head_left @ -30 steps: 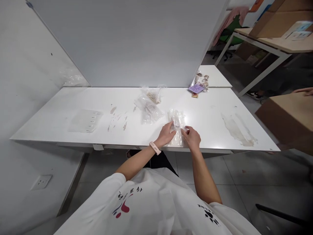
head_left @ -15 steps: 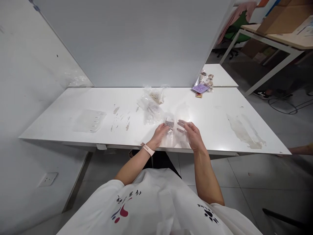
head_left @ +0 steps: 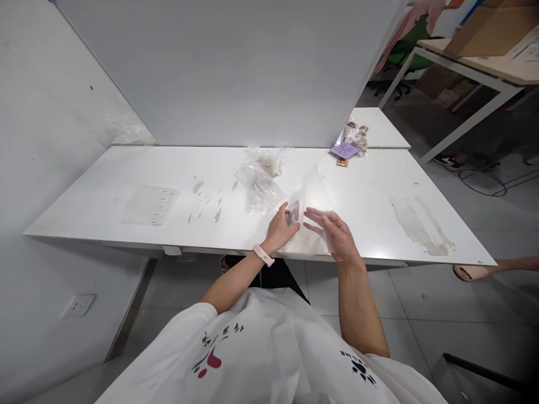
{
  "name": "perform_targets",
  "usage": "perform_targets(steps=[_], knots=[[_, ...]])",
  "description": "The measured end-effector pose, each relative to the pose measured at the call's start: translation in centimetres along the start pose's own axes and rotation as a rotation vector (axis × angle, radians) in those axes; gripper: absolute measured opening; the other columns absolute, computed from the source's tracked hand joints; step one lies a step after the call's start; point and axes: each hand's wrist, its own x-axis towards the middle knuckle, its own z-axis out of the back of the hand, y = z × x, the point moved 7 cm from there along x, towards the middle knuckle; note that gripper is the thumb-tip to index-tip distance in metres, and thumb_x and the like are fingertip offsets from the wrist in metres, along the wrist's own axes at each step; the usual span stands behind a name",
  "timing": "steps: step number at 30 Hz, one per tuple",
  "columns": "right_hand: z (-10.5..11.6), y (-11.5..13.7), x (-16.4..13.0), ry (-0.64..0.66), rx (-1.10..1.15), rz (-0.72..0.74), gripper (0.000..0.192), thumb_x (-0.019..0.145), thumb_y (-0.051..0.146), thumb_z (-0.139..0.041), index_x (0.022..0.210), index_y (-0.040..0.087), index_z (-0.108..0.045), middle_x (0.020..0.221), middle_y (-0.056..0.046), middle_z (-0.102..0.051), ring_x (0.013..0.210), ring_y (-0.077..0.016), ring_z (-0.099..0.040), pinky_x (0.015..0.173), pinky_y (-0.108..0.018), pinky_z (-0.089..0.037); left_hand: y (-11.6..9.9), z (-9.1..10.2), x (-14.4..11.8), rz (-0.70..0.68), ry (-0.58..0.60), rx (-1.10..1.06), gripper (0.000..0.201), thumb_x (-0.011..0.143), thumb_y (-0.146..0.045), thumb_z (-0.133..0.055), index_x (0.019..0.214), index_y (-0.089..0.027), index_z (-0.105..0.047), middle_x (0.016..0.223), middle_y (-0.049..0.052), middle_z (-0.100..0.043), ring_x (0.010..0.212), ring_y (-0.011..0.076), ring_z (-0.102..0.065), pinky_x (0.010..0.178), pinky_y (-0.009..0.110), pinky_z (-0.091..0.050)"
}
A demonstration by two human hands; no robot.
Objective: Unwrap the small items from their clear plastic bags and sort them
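- The left hand (head_left: 281, 230) pinched a small dark item (head_left: 292, 213) between thumb and fingertips, its grip closed on it just above the near edge of the desk (head_left: 105, 196).
- The right hand (head_left: 332, 235) held a clear plastic bag (head_left: 312, 196) with its fingers spread and only loosely curled; the film rose from the hand and stood up over the desk, just beside the small item.
- The bag looked very light, soft and limp, likely slippery and quick to crease; an edge near its mouth seemed the best place to take hold, with a gentle pinch.
- The small item seemed light and rigid; what it was could not be told.
- A heap of clear packets (head_left: 261, 188) lay behind the hands, a flat clear sheet (head_left: 150, 205) well to the left, and a purple card with small trinkets (head_left: 347, 148) at the far right corner.
- The desk was white and glossy, marked with brownish smears (head_left: 415, 221) on the right and flecks near the middle.
- A pale partition (head_left: 227, 73) stood behind it; tiled floor, another table and cardboard boxes (head_left: 484, 28) showed to the right.
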Motion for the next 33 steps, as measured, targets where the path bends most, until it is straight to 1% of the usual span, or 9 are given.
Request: perform_targets(steps=[7,10,13,15,20,24,27,30,33], knots=[[7.0,2.6,-0.1,-0.21,-0.188,0.085,0.026,0.086,0.049,-0.068,0.09,0.025,-0.059,0.122,-0.007,-0.07,0.114,-0.0287,-0.067,0.099,-0.054,-0.05,2.5,2.1,-0.4,0.036,-0.068,0.112,0.068,0.09,-0.031,-0.061,0.151,-0.021,-0.034,0.131,0.014,-0.06,0.111,0.0266,-0.062,0.088,0.038,-0.051],[10.8,4.6,-1.1,-0.508,-0.775,0.113,0.028,0.086,0.049,-0.061,0.098,0.024,-0.058,0.122,-0.012,-0.067,0.115,-0.0325,-0.062,0.098,-0.057,-0.045,1.5,1.7,-1.0,-0.117,-0.151,0.253,0.059,0.09,-0.025,-0.057,0.147,-0.022,-0.04,0.138,0.013,-0.054,0.128,0.0298,-0.049,0.099,0.043,-0.047],[10.9,7.1,-2.7,-0.78,-1.344,0.239,0.035,0.086,0.041,-0.053,0.112,0.019,-0.062,0.126,-0.019,-0.063,0.121,-0.0376,-0.052,0.098,-0.059,-0.039,0.7,0.4,-1.2,-0.217,-0.126,0.269,0.05,0.091,-0.02,-0.054,0.141,-0.018,-0.046,0.134,0.013,-0.055,0.128,0.0289,-0.047,0.106,0.045,-0.044],[9.3,6.1,-2.5,-0.641,-1.393,0.246,0.036,0.089,0.04,-0.047,0.109,0.017,-0.066,0.117,-0.018,-0.067,0.112,-0.0351,-0.054,0.094,-0.055,-0.041,0.5,-0.3,-1.2,-0.23,-0.099,0.233,0.046,0.09,-0.017,-0.053,0.137,-0.017,-0.05,0.132,0.013,-0.056,0.126,0.0277,-0.048,0.106,0.043,-0.044],[2.9,-0.8,-1.8,-0.086,-1.115,0.061,0.036,0.093,0.047,-0.05,0.102,0.02,-0.072,0.101,-0.01,-0.073,0.087,-0.024,-0.063,0.08,-0.041,-0.051,0.8,-0.2,-1.2,-0.112,-0.053,-0.009,0.041,0.097,-0.034,-0.05,0.136,-0.018,-0.051,0.13,0.013,-0.06,0.114,0.0256,-0.06,0.097,0.041,-0.051],[-2.0,-2.9,-2.1,0.141,-0.714,0.036,0.038,0.096,0.049,-0.052,0.125,0.029,-0.066,0.132,-0.007,-0.065,0.117,-0.025,-0.06,0.095,-0.041,-0.05,1.8,0.9,-1.6,0.025,-0.016,-0.336,0.052,0.101,-0.05,-0.041,0.143,-0.018,-0.044,0.13,0.015,-0.061,0.111,0.0238,-0.065,0.093,0.038,-0.053],[-5.3,-3.4,-2.3,0.321,-0.628,0.075,0.035,0.097,0.046,-0.054,0.127,0.035,-0.066,0.146,-0.002,-0.056,0.138,-0.0266,-0.047,0.108,-0.046,-0.043,2.5,2.5,-2.2,0.115,-0.064,-0.428,0.058,0.101,-0.05,-0.044,0.149,-0.019,-0.036,0.141,0.017,-0.054,0.127,0.0254,-0.058,0.102,0.039,-0.05],[-7.2,-4.5,-2.3,0.432,-0.727,0.147,0.03,0.095,0.043,-0.057,0.12,0.034,-0.071,0.137,-0.003,-0.063,0.137,-0.0282,-0.049,0.114,-0.052,-0.037,2.2,5.8,-3.2,0.062,-0.294,-0.296,0.059,0.096,-0.037,-0.053,0.149,-0.021,-0.033,0.153,0.015,-0.042,0.141,0.0255,-0.043,0.112,0.041,-0.043],[-6.2,-4.7,-1.4,0.234,-0.802,0.269,0.028,0.098,0.041,-0.051,0.115,0.032,-0.072,0.119,-0.006,-0.071,0.124,-0.0272,-0.059,0.109,-0.051,-0.042,-0.3,8.3,-4.7,-0.174,-0.476,-0.148,0.052,0.096,-0.03,-0.05,0.146,-0.025,-0.036,0.155,0.01,-0.04,0.144,0.0225,-0.039,0.118,0.041,-0.038]])
